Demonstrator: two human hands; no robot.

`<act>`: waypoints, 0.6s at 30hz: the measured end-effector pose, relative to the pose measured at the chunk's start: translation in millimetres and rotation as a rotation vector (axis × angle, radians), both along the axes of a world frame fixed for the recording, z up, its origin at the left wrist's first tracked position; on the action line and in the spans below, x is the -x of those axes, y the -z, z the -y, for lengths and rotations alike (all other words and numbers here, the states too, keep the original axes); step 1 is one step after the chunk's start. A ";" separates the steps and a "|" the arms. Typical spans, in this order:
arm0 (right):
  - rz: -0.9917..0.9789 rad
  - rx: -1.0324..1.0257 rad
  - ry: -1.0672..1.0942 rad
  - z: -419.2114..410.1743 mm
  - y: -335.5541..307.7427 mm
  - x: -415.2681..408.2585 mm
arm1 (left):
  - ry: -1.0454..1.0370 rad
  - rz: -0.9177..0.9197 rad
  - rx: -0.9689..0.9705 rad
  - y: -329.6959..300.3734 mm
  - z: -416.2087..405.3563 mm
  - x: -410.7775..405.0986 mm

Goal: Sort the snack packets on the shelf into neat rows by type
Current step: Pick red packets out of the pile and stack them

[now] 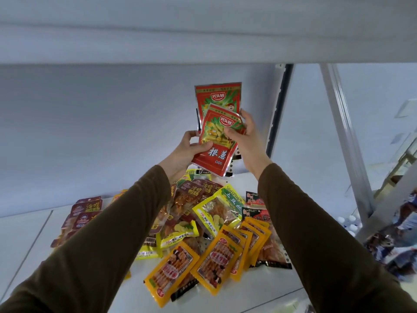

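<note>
At frame centre, I see my left hand (184,152) and right hand (244,134) both gripping red packets (215,141) above the shelf (27,236) pile (203,224).

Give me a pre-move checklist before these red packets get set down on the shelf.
1. Two shiny red foil packets gripped by both hands, left hand and right hand: ok.
2. Held packets same type: ok, matching print.
3. Held packets squared up: not ok, front one tilted.
4. Bare white shelf surface at left: ok.
5. Orange skewer-print packets in a neat row: not ok, overlapping loosely.
6. More red packets in the mixed pile: cannot tell.
</note>
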State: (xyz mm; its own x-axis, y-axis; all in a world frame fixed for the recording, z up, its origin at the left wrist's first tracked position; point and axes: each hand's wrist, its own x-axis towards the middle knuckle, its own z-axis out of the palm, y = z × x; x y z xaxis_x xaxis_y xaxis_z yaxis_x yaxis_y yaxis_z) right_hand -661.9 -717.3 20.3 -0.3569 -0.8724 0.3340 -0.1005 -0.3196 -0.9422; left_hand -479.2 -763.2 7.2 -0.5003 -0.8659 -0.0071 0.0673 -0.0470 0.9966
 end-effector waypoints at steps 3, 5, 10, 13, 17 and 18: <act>0.120 -0.087 -0.078 2.4 -4.0 -11.5 | 0.024 0.011 -0.069 -12.6 -10.6 -16.7; 0.186 -0.134 -0.122 0.5 -1.4 -19.2 | 0.048 0.043 -0.066 -14.4 -16.9 -26.3; 0.346 -0.274 -0.232 -15.7 22.0 -37.6 | 0.061 0.086 -0.083 0.0 -32.9 -52.7; 0.360 -0.352 -0.215 -22.3 45.0 -51.8 | 0.020 0.136 -0.088 15.9 -40.6 -64.5; 0.340 -0.353 -0.102 -23.6 70.4 -76.3 | -0.081 0.133 -0.152 38.8 -45.4 -76.7; 0.351 -0.361 -0.071 -22.2 75.6 -82.6 | -0.106 0.126 -0.177 43.7 -46.0 -79.8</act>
State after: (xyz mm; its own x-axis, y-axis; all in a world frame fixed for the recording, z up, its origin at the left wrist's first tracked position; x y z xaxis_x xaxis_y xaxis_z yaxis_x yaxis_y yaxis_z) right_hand -579.4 -695.1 -55.3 -0.3289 -0.9364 -0.1228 0.2519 0.0383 -0.9670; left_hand -399.4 -717.2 -36.4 -0.3920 -0.8932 -0.2201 -0.0436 -0.2209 0.9743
